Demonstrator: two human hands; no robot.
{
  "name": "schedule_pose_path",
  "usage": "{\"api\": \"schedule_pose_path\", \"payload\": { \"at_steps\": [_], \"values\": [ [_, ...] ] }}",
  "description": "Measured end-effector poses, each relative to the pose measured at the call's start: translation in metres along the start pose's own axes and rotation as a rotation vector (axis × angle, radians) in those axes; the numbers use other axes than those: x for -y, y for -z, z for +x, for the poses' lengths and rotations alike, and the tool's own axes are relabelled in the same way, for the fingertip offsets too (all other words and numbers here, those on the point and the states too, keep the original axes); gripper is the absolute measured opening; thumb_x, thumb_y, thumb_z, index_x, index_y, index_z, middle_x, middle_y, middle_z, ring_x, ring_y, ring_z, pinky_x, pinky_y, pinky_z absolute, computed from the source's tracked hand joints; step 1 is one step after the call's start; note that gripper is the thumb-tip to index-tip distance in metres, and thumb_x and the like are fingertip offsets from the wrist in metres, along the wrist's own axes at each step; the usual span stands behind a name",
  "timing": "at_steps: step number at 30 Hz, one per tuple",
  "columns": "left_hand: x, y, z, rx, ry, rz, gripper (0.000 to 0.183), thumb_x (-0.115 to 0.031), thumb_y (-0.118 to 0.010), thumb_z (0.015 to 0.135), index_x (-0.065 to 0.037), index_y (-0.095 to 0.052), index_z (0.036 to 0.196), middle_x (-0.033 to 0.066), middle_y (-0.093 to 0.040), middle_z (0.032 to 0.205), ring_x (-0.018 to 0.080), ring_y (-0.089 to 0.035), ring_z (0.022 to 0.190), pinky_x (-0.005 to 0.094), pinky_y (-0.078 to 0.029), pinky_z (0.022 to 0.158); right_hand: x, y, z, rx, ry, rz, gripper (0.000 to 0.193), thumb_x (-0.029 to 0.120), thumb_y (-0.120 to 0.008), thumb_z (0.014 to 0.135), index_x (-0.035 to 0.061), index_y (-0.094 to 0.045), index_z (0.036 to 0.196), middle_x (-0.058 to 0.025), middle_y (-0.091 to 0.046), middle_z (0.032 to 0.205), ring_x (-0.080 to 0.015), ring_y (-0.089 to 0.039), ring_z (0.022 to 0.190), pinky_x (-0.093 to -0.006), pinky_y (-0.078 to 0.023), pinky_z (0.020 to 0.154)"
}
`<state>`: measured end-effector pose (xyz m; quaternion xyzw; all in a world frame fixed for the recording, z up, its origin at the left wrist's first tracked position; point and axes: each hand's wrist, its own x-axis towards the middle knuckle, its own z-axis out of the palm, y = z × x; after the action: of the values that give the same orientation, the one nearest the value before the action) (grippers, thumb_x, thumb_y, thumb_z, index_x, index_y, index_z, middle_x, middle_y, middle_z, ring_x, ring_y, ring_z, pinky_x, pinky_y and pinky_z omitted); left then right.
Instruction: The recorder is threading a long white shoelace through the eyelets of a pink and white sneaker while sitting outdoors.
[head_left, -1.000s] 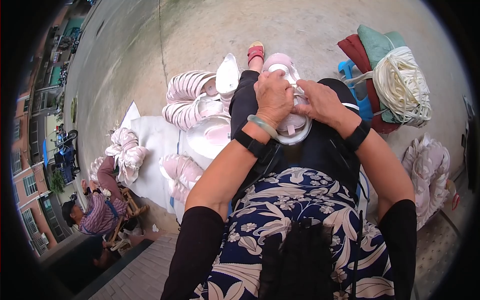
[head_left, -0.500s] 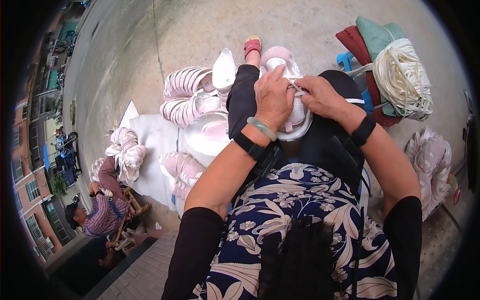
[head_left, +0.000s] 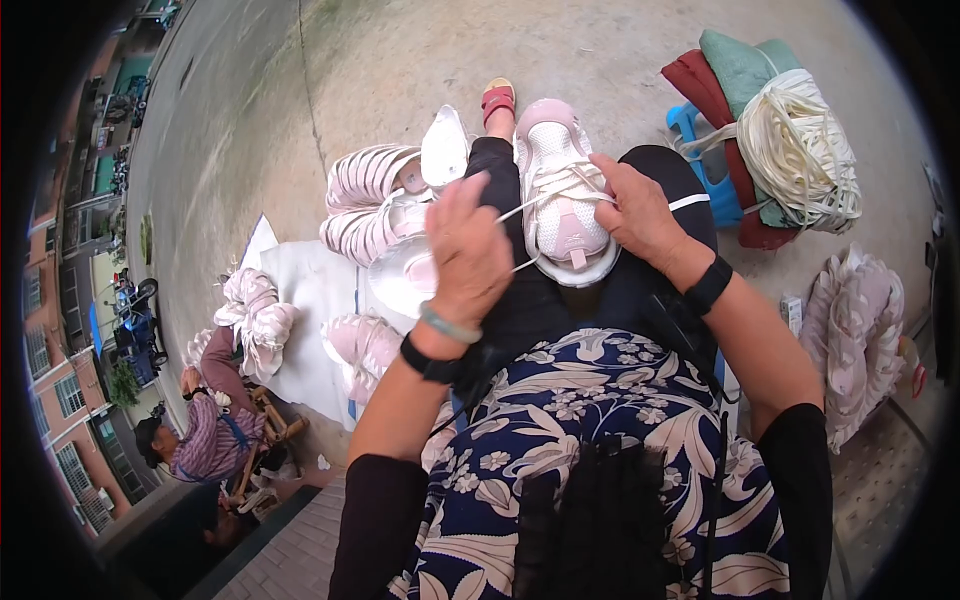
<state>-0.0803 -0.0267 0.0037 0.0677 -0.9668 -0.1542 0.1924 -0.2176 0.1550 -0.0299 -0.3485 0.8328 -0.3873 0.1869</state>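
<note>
A pink-and-white sneaker upper [head_left: 575, 235] rests between my knees, its toe pointing away from me. White laces criss-cross its mesh front. To its left my left hand [head_left: 468, 250], slightly blurred, is closed on a white shoelace [head_left: 513, 211] stretched taut from the upper. The hand's fingertips point up and away. At the upper's right edge, my right hand [head_left: 640, 208] pinches the lacing between thumb and fingers. The exact grip is partly hidden behind the fingers.
Nested pink-and-white uppers [head_left: 365, 190] lie to the left beside a white sheet [head_left: 310, 280]. At right sit a bundle of cream laces [head_left: 800, 150], red and green cloth over a blue stool [head_left: 690, 125], and more bundled uppers [head_left: 850, 340]. Another person [head_left: 205, 435] sits far left.
My left hand has moved left and toward me, drawing a lace out from the upper. My right hand has shifted slightly right and toward me. The laced front now shows.
</note>
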Motion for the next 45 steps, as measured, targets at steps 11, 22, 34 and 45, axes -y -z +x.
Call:
{"api": "schedule_pose_path", "payload": {
  "at_steps": [11,22,34,45],
  "values": [
    [0.176,0.124,-0.202,0.447,0.807,0.886,0.010,-0.012,-0.056,0.067,-0.004,-0.062,0.069,0.0113,-0.061,0.103,0.0336,-0.055,0.092,0.0474,-0.042,0.075,-0.007,-0.003,-0.004,-0.038,-0.019,-0.036,0.059,0.015,-0.057,0.070,-0.0008,-0.042,0.124,-0.0223,-0.057,0.094,-0.0385,-0.057,0.087,-0.0436,-0.046,0.078],
    [0.013,-0.014,-0.003,0.030,0.001,-0.298,0.036,-0.007,-0.064,0.073,-0.003,-0.056,0.107,0.0144,-0.058,0.109,0.0323,-0.054,0.101,0.0390,-0.041,0.089,-0.002,0.008,0.023,-0.014,-0.095,-0.034,0.039,0.027,-0.063,0.079,0.0035,-0.055,0.109,-0.0153,-0.061,0.071,-0.0318,-0.061,0.069,-0.0390,-0.047,0.065],
    [-0.007,-0.035,0.012,0.177,-0.031,-0.182,0.034,-0.015,-0.064,0.075,-0.007,-0.055,0.107,0.0122,-0.054,0.107,0.0291,-0.056,0.089,0.0388,-0.041,0.078,-0.007,-0.016,0.032,-0.176,0.057,0.201,0.018,0.022,-0.062,0.078,0.0065,-0.065,0.086,-0.0124,-0.060,0.079,-0.0292,-0.059,0.074,-0.0358,-0.047,0.068],
    [-0.006,-0.038,0.005,0.108,-0.071,-0.200,0.031,-0.014,-0.063,0.076,-0.007,-0.054,0.106,0.0114,-0.054,0.098,0.0288,-0.056,0.083,0.0386,-0.041,0.073,-0.004,-0.007,0.025,-0.075,-0.135,0.275,0.029,0.027,-0.065,0.075,-0.0001,-0.060,0.065,-0.0121,-0.058,0.071,-0.0232,-0.056,0.066,-0.0338,-0.044,0.061]
  ]
}}
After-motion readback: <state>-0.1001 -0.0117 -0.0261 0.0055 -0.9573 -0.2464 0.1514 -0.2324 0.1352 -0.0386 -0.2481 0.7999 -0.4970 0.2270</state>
